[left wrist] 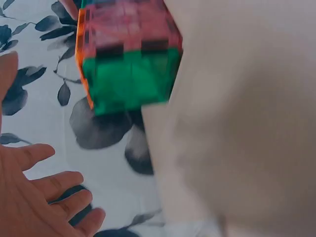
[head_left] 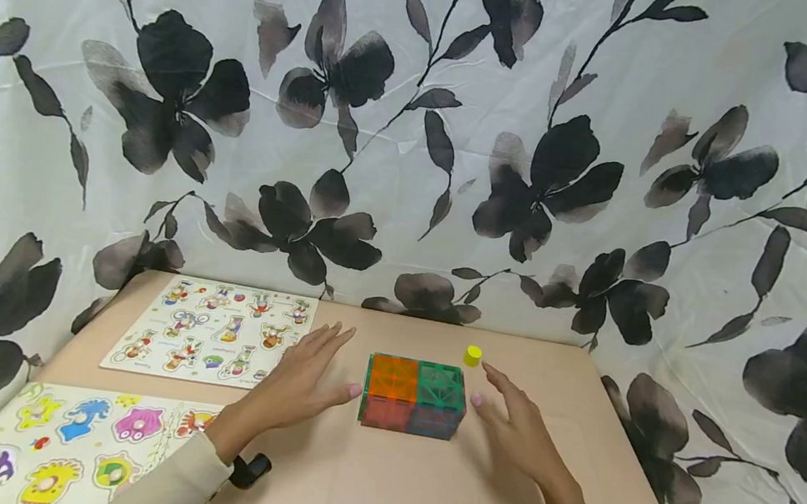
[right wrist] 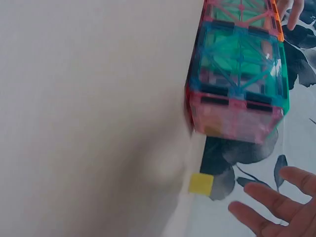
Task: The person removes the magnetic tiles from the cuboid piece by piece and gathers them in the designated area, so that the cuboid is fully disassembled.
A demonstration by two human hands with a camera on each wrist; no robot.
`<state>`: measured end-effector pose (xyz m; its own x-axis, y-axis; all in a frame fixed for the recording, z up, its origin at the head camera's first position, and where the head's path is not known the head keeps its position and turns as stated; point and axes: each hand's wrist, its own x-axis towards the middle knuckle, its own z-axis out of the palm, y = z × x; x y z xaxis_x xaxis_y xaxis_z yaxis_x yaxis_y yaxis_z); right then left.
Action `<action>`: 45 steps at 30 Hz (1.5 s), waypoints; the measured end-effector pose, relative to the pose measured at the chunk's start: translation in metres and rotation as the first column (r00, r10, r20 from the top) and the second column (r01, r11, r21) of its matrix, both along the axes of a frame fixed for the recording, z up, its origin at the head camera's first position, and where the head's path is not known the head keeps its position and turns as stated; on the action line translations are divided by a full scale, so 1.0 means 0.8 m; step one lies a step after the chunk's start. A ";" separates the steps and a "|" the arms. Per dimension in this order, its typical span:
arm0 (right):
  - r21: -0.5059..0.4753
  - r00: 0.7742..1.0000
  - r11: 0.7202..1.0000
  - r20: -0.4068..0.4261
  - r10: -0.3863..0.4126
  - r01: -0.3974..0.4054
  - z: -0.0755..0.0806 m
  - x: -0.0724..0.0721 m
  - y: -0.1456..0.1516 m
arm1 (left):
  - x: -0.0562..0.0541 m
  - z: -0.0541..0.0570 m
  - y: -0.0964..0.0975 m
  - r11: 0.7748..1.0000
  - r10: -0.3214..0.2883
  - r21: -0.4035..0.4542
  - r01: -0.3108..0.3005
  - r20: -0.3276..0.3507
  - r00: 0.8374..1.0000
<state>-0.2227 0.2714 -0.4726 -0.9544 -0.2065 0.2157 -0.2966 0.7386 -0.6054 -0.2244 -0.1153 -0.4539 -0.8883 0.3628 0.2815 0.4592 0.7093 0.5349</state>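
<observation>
A box built of see-through magnetic tiles (head_left: 414, 396) stands on the table, with orange and green on top and red and blue on the near side. Its left end is green in the left wrist view, where the tile box (left wrist: 131, 79) looks slightly blurred; its right end is pink in the right wrist view. My left hand (head_left: 305, 379) hovers just left of the box, fingers spread and holding nothing. On the other side my right hand (head_left: 518, 426) is held apart from it, fingers extended. Behind the right fingertips sits a small yellow cylinder (head_left: 473, 356).
Two picture boards lie on the left: a white one with small cartoon figures (head_left: 212, 331) at the back, and one with larger colourful figures (head_left: 70, 446) nearer me. A floral cloth (head_left: 415, 161) hangs behind the table's (head_left: 343, 497) back edge.
</observation>
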 end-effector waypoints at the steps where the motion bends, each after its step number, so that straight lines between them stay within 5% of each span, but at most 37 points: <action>1: -0.028 1.000 1.000 0.019 0.013 -0.012 -0.002 -0.002 -0.002 | -0.001 -0.003 0.003 0.999 -0.014 0.035 0.013 0.026 1.000; 11: -0.237 0.971 0.968 0.196 0.136 -0.087 -0.019 -0.015 -0.009 | -0.013 -0.028 0.034 0.937 -0.173 0.337 0.091 0.220 0.960; 22: -0.467 0.891 0.873 0.327 0.315 -0.137 -0.035 -0.024 0.002 | -0.028 -0.057 0.052 0.825 -0.315 0.548 0.139 0.242 0.918; 29: -0.528 0.863 0.834 0.336 0.377 -0.159 -0.037 -0.025 0.006 | -0.032 -0.066 0.050 0.808 -0.336 0.571 0.146 0.243 0.910; 45: -0.551 0.904 0.830 0.308 0.297 -0.085 -0.037 -0.032 0.000 | -0.033 -0.070 0.049 0.819 -0.320 0.557 0.138 0.244 0.916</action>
<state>-0.2480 0.2718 -0.5024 -0.9355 -0.3531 -0.0130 -0.0769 0.2394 -0.9679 -0.2509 -0.0758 -0.5099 -0.8696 0.4474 0.2090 0.3163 0.1795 0.9315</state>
